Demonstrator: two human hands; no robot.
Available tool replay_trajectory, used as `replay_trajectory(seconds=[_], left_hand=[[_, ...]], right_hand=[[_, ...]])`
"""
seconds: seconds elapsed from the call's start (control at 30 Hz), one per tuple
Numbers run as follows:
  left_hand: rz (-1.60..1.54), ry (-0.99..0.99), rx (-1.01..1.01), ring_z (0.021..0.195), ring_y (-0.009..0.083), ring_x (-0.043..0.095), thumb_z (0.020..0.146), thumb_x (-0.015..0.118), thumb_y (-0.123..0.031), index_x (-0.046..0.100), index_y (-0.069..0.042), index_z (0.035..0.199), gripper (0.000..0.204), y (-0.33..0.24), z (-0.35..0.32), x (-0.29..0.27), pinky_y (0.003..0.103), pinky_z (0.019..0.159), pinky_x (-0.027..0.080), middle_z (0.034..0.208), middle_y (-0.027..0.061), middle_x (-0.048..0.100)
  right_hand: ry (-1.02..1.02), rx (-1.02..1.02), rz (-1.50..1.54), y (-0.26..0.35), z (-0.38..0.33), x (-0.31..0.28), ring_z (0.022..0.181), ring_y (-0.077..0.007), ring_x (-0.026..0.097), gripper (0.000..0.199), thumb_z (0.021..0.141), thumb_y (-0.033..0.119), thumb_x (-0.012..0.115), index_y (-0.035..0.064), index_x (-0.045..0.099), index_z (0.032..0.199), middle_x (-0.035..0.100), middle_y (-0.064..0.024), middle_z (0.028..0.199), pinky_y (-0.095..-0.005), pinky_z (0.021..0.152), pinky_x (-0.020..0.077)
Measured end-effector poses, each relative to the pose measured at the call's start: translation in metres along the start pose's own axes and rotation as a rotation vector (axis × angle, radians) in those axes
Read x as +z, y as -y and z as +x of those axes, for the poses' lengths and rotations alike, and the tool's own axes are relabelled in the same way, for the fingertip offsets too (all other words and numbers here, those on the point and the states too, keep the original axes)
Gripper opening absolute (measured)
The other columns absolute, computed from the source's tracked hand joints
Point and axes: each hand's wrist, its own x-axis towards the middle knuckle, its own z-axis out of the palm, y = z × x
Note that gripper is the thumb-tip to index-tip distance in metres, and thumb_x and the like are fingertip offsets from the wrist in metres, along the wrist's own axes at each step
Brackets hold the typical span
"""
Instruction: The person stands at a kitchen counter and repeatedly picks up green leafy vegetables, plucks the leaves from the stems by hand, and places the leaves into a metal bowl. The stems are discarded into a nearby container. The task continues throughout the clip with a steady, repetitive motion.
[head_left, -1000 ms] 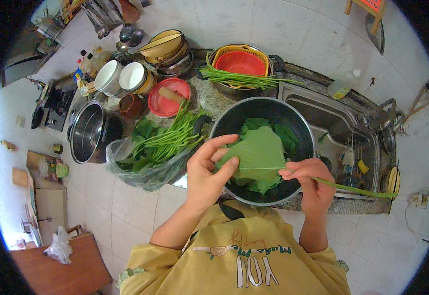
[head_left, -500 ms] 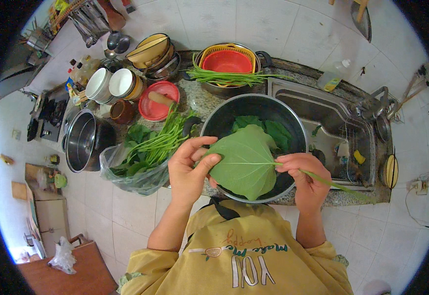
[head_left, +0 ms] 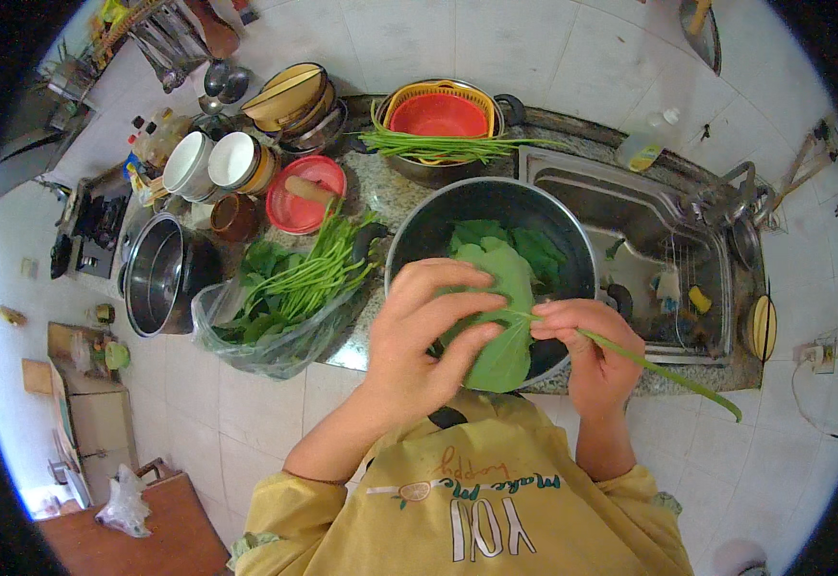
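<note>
Over the big dark pot [head_left: 409,221], I hold one broad green leaf [head_left: 505,363] with its pale veins uppermost. My left hand [head_left: 419,331] is closed across the leaf's left side, fingers on top and thumb below them near its middle. With my right hand [head_left: 594,346] I pinch the leaf's stalk [head_left: 678,379] right where it meets the blade. The long stalk trails off to the right beyond my fingers. Loose leaves [head_left: 539,257] lie in the pot. Part of the held leaf is hidden under my left hand.
Left of the pot, a plastic bag [head_left: 289,355] holds leafy stalks [head_left: 318,259]. Bare stalks [head_left: 438,146] lie across a pan with a red basket [head_left: 441,115]. A steel sink [head_left: 644,221] is on the right; an empty pot [head_left: 155,278] and bowls [head_left: 234,158] stand left.
My left hand has moved right, from the leaf's left edge to over its middle, folding or gathering the blade narrower. My right hand keeps its pinch at the stalk.
</note>
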Motion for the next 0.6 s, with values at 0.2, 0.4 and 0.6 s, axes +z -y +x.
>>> replay_trajectory(seconds=[0.2, 0.4, 0.6], left_hand=[[-0.049, 0.023, 0.031, 0.077, 0.0253, 0.051, 0.062, 0.065, 0.001, 0.061, -0.004, 0.080, 0.019, 0.000, 0.002, 0.013, 0.032, 0.068, 0.041, 0.082, 0.0071, 0.057], [-0.038, 0.005, 0.041, 0.074, 0.0245, 0.052, 0.062, 0.065, 0.002, 0.060, -0.003, 0.078, 0.017, -0.001, 0.004, 0.014, 0.031, 0.066, 0.041, 0.079, 0.0070, 0.057], [-0.002, -0.032, 0.008, 0.076, 0.0249, 0.054, 0.064, 0.064, 0.002, 0.059, -0.003, 0.080, 0.018, 0.001, 0.002, 0.016, 0.031, 0.068, 0.042, 0.081, 0.0080, 0.058]], right_hand=[[-0.026, -0.031, 0.018, 0.002, 0.001, 0.000, 0.073, -0.0225, 0.061, 0.006, 0.075, -0.001, 0.056, 0.0004, 0.060, 0.080, 0.063, -0.0125, 0.080, -0.0300, 0.068, 0.0480], [0.026, -0.017, -0.032, 0.006, 0.001, -0.002, 0.075, -0.0229, 0.061, 0.007, 0.075, -0.003, 0.055, 0.0001, 0.060, 0.079, 0.063, -0.0125, 0.082, -0.0300, 0.068, 0.0475], [0.014, -0.049, -0.013, 0.000, 0.002, -0.001, 0.074, -0.0231, 0.061, 0.008, 0.074, -0.004, 0.056, -0.0001, 0.060, 0.079, 0.063, -0.0131, 0.082, -0.0301, 0.068, 0.0474]])
